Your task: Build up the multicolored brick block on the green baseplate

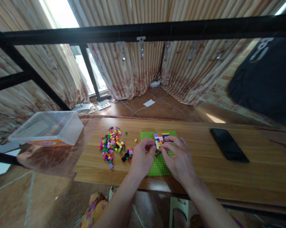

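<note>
A green baseplate [157,166] lies on the wooden table [204,177], with a patch of small coloured bricks [160,138] fixed on its far half. Both hands meet over that patch. My left hand [143,158] has its fingers curled, thumb and forefinger pinched near the patch's left edge. My right hand [179,158] is also curled, its fingertips pressing a small white brick [157,145] on the patch. Which hand holds the brick is not clear. A heap of loose coloured bricks [111,144] lies to the left of the plate.
A black phone [228,145] lies flat on the table's right side. A clear plastic tub [48,128] stands off the table's left end. A black metal frame [143,31] crosses overhead, curtains hang behind, and a dark garment [266,79] hangs at right.
</note>
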A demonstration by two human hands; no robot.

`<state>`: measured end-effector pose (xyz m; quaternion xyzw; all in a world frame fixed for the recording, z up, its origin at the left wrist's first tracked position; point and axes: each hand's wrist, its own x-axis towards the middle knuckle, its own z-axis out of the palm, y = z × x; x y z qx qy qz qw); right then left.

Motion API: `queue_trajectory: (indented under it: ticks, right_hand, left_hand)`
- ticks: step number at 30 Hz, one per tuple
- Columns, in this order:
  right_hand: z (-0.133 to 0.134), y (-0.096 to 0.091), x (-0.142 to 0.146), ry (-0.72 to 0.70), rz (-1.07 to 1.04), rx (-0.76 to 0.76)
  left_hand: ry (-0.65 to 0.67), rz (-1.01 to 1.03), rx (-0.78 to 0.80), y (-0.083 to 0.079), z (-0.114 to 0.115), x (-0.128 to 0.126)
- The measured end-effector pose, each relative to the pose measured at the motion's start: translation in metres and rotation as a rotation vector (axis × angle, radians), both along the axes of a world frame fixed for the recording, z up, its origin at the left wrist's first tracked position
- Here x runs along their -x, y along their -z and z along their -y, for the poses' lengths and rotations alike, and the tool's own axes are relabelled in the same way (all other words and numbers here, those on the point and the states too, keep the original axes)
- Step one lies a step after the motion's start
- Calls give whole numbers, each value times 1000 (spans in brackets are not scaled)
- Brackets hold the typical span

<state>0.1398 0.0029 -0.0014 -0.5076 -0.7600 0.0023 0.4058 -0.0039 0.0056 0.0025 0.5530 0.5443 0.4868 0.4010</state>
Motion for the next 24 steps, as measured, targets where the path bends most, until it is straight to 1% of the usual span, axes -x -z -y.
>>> queue_trajectory:
  ticks: [5,9,12,14,18,21,24]
  right_hand:
    - [1,-5,4,8,44,-8]
    - [3,-14,6,56,150,28]
    - [4,-16,6,60,183,40]
    - [4,-14,5,53,122,15]
    - [4,-11,-2,95,-112,-38]
    - [2,-12,-10,114,-278,13]
    - [1,-12,-15,117,-385,91]
  left_hand:
    - [-3,-5,-4,2,0,-1]
    - [12,6,-16,2,2,-2]
    - [25,-3,-23,3,2,0]
    - [11,-20,-22,5,0,5]
    - [-75,-66,1,7,-8,23]
    - [-94,-115,15,6,-14,43]
    - [-71,-270,56,5,-18,67]
